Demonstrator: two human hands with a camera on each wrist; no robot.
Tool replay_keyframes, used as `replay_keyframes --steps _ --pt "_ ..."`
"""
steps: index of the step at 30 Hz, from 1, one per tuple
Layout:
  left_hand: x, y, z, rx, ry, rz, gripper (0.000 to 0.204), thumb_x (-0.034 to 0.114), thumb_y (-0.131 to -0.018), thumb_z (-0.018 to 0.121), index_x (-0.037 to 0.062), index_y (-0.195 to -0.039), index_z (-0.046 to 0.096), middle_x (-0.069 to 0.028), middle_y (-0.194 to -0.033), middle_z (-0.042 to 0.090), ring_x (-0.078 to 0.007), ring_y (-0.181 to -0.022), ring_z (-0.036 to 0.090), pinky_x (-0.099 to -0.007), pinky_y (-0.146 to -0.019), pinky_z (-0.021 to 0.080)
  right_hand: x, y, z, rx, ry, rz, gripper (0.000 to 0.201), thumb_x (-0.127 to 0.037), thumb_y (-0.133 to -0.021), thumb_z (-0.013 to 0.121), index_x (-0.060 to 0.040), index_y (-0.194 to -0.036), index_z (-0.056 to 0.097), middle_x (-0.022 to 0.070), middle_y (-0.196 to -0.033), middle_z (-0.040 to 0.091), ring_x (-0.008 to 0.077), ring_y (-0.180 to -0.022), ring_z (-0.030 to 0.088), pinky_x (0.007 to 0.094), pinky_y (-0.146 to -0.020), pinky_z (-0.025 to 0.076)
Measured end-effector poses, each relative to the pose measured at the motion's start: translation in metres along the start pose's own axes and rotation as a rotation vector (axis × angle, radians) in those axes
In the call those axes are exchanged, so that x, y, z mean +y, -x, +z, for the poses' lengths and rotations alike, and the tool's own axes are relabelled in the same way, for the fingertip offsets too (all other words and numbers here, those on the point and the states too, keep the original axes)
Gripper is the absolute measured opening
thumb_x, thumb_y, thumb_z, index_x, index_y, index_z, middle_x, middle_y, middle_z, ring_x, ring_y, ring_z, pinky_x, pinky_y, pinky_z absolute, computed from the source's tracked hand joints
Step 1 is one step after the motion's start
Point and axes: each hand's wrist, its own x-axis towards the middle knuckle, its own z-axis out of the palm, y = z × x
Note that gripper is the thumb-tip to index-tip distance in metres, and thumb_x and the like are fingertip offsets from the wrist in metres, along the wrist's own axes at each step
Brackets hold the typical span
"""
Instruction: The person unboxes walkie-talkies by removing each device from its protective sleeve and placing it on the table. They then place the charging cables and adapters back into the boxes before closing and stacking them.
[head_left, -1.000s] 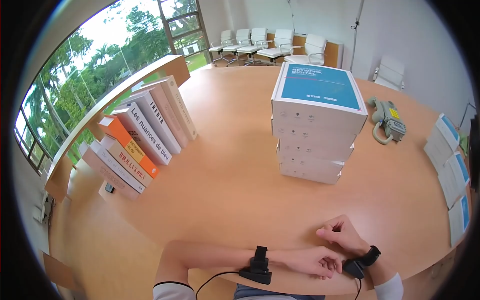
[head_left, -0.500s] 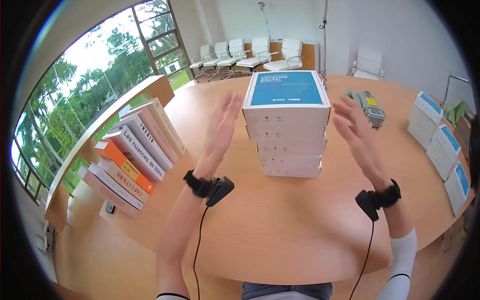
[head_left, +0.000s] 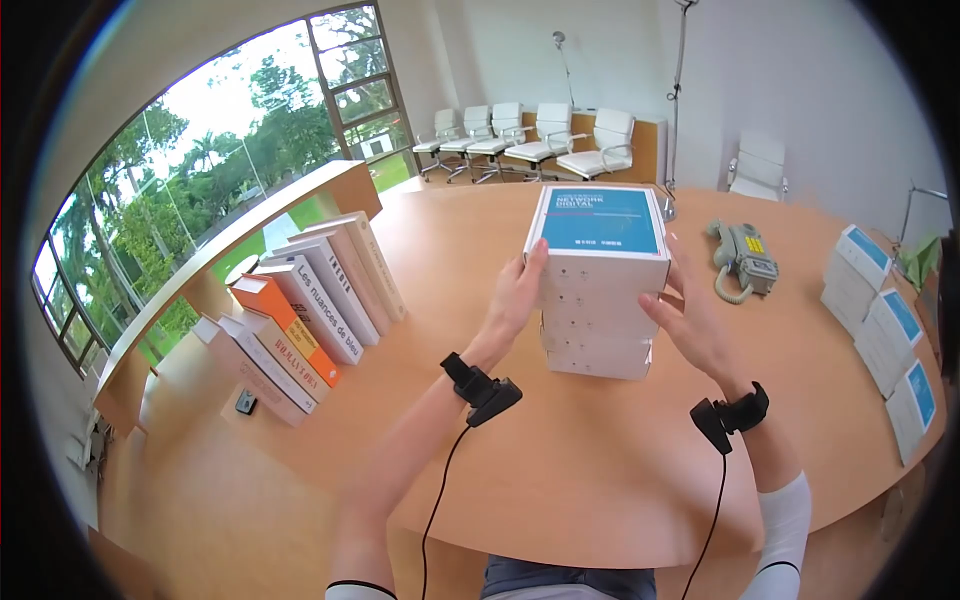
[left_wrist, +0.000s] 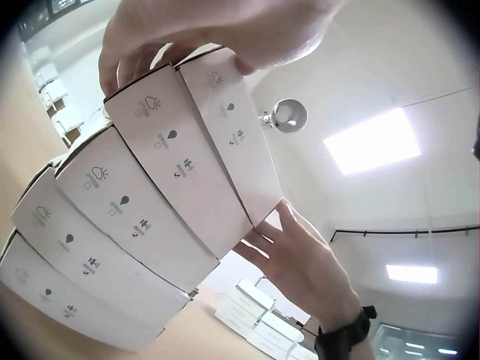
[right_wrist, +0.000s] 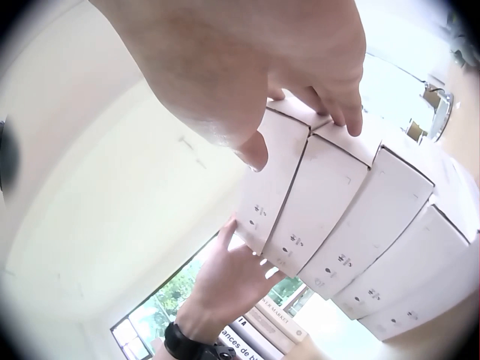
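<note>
A stack of several white cardboard boxes (head_left: 598,325) stands on the table in front of me; the top box has a blue lid panel (head_left: 603,222). My left hand (head_left: 517,300) lies against the left side of the upper boxes, its thumb near the front corner. On the opposite side, my right hand (head_left: 697,317) has its fingers along the upper boxes and its thumb by the front edge. The left wrist view shows the left fingers (left_wrist: 129,69) over the box side. In the right wrist view, the right fingers (right_wrist: 346,112) touch the boxes with the thumb apart from them.
A slanted row of books (head_left: 300,318) stands on the left, with a small dark object (head_left: 246,402) beside it. Behind the stack to the right is a grey-green telephone (head_left: 744,258). More white boxes (head_left: 872,312) are at the table's right edge. White chairs (head_left: 545,135) line the far wall.
Both hands have risen from the table's front edge, spread either side of the stack, then moved inward to its upper boxes. The head view has shifted a little.
</note>
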Motion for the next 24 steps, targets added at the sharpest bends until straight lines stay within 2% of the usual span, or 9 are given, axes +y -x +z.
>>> replay_keyframes --steps 1,4,7,10,16,19,22,24 --pt "0.003 0.001 -0.003 -0.036 0.001 -0.056 0.08 0.063 -0.108 0.045 -0.0041 -0.151 0.054 -0.0129 -0.141 0.063 -0.0212 -0.13 0.053 -0.0362 -0.115 0.036 0.0 -0.001 0.0 -0.015 -0.006 0.01 0.09 -0.017 -0.101 0.07 -0.0041 -0.169 0.013 0.0193 -0.159 0.044 0.032 -0.146 0.047 0.0486 -0.118 0.043" --pt "-0.021 -0.021 -0.015 -0.122 -0.039 -0.131 0.077 0.06 -0.109 0.045 -0.0058 -0.147 0.056 -0.0108 -0.139 0.064 -0.0185 -0.126 0.054 -0.0354 -0.113 0.037 -0.004 -0.006 -0.003 -0.047 -0.014 0.013 0.091 -0.016 -0.101 0.071 -0.0042 -0.169 0.012 0.0195 -0.158 0.045 0.0314 -0.144 0.05 0.0483 -0.116 0.045" --pt "-0.02 -0.025 -0.017 -0.172 0.068 -0.161 0.075 0.059 -0.11 0.046 -0.0071 -0.144 0.057 -0.009 -0.135 0.065 -0.0162 -0.122 0.055 -0.0346 -0.11 0.038 -0.006 -0.01 -0.006 -0.053 -0.046 0.03 0.09 -0.015 -0.1 0.071 -0.004 -0.169 0.014 0.0202 -0.155 0.049 0.031 -0.142 0.051 0.0485 -0.116 0.045" --pt "-0.01 -0.018 -0.014 -0.161 0.093 -0.149 0.077 0.061 -0.106 0.052 -0.0075 -0.138 0.061 -0.0129 -0.133 0.067 -0.0186 -0.123 0.058 -0.0349 -0.11 0.04 -0.004 -0.014 -0.008 -0.058 -0.101 0.104 0.086 -0.019 -0.101 0.07 -0.0038 -0.168 0.018 0.0209 -0.154 0.051 0.0312 -0.142 0.052 0.0493 -0.117 0.043" --pt "0.004 -0.01 -0.009 -0.122 0.073 -0.197 0.069 0.056 -0.107 0.054 -0.0066 -0.135 0.063 -0.0111 -0.131 0.067 -0.0189 -0.123 0.058 -0.0348 -0.11 0.04 -0.003 -0.009 -0.005 -0.029 -0.029 0.117 0.078 -0.03 -0.105 0.065 -0.0032 -0.166 0.026 0.0191 -0.156 0.051 0.0338 -0.144 0.05 0.0489 -0.121 0.036" --pt "0.016 -0.008 -0.01 -0.137 0.0 -0.187 0.066 0.053 -0.107 0.054 -0.0067 -0.135 0.063 -0.0118 -0.129 0.067 -0.0202 -0.122 0.058 -0.0354 -0.109 0.041 0.001 -0.008 0.002 -0.001 -0.042 0.052 0.075 -0.031 -0.106 0.064 -0.003 -0.165 0.028 0.0184 -0.158 0.049 0.0339 -0.146 0.048 0.0471 -0.122 0.034" --pt "0.001 -0.01 -0.005 -0.037 0.009 0.01 0.063 0.05 -0.107 0.055 -0.0049 -0.137 0.063 -0.0138 -0.136 0.063 -0.0203 -0.121 0.059 -0.0347 -0.107 0.044 0.002 -0.005 0.007 0.03 -0.05 0.037 0.074 -0.032 -0.107 0.063 -0.0016 -0.165 0.028 0.0193 -0.16 0.045 0.0327 -0.147 0.046 0.046 -0.123 0.033" --pt "0.005 -0.005 -0.007 0.014 -0.069 0.018 0.061 0.048 -0.107 0.056 -0.0032 -0.141 0.061 -0.0149 -0.141 0.059 -0.0197 -0.122 0.059 -0.0346 -0.106 0.046 -0.012 0.001 0.006 0.059 -0.053 0.045 0.073 -0.033 -0.108 0.061 -0.0002 -0.165 0.028 0.0198 -0.161 0.043 0.0317 -0.147 0.045 0.0453 -0.123 0.032"
